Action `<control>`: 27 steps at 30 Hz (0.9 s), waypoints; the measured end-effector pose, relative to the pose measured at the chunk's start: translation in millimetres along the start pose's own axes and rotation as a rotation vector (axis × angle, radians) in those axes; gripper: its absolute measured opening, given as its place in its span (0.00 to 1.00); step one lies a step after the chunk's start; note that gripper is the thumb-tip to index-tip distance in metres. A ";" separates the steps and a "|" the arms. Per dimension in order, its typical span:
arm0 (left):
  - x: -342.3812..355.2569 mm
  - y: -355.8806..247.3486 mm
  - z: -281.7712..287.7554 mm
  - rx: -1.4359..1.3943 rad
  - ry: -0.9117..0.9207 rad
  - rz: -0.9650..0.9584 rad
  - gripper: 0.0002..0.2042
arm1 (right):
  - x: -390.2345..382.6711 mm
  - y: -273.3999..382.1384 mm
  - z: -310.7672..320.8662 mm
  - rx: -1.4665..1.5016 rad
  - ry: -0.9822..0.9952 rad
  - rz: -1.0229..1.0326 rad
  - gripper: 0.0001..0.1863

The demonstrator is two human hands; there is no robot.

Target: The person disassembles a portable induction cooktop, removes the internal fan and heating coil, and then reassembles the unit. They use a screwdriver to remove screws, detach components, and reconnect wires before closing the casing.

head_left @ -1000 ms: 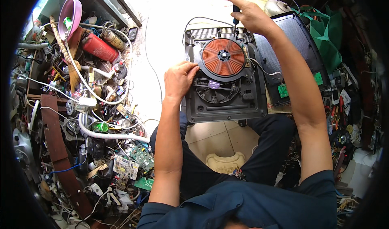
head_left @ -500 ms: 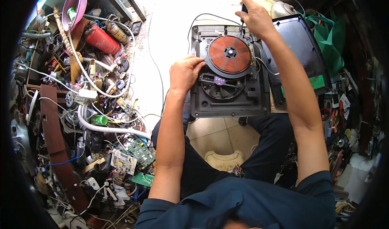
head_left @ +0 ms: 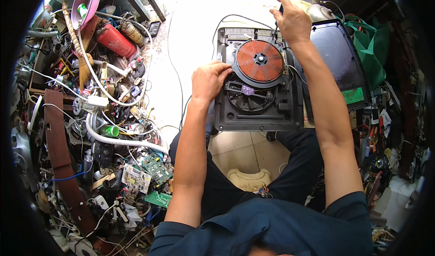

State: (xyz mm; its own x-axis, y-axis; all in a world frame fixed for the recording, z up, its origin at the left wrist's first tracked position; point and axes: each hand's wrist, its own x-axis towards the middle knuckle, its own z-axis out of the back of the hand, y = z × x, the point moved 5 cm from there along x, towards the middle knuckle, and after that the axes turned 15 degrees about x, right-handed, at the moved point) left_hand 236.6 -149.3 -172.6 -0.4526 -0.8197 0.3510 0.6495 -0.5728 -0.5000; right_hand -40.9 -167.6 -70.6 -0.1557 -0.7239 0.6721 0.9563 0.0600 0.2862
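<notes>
Glare-washed white tabletop (head_left: 195, 29) beside heaped electronic scrap (head_left: 136, 179). Head view: coppery-red, dark-edged coil (head_left: 259, 61) atop open black housing (head_left: 258, 121). Lies between left hand (head_left: 209, 80), pinched together at left edge (cannot tell if clamped on), and right hand (head_left: 294, 24), curled around dark tool (head_left: 275, 29), upper right.

shirt (head_left: 290, 224): dark blue | sleeves (head_left: 346, 205): short, above elbows | trousers (head_left: 299, 161): dark | forearms (head_left: 186, 156): bare
</notes>
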 end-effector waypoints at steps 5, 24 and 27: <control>0.1 1.3 -0.6 -0.019 -0.003 0.016 0.07 | 1.8 -0.9 -5.5 0.110 0.096 -0.067 0.24; 3.0 2.3 -0.3 -0.017 0.009 0.014 0.09 | -1.6 48.2 32.7 0.483 0.022 0.079 0.22; 0.8 7.3 0.4 -0.003 0.014 0.011 0.09 | -18.1 94.2 35.3 0.713 0.090 0.061 0.22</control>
State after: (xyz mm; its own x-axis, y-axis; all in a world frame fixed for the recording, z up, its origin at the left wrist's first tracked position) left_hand 241.2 -154.1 -175.7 -0.4541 -0.8257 0.3348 0.6526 -0.5641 -0.5059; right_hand 43.3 -124.6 -31.7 -0.0568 -0.7569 0.6511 0.5638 0.5139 0.6466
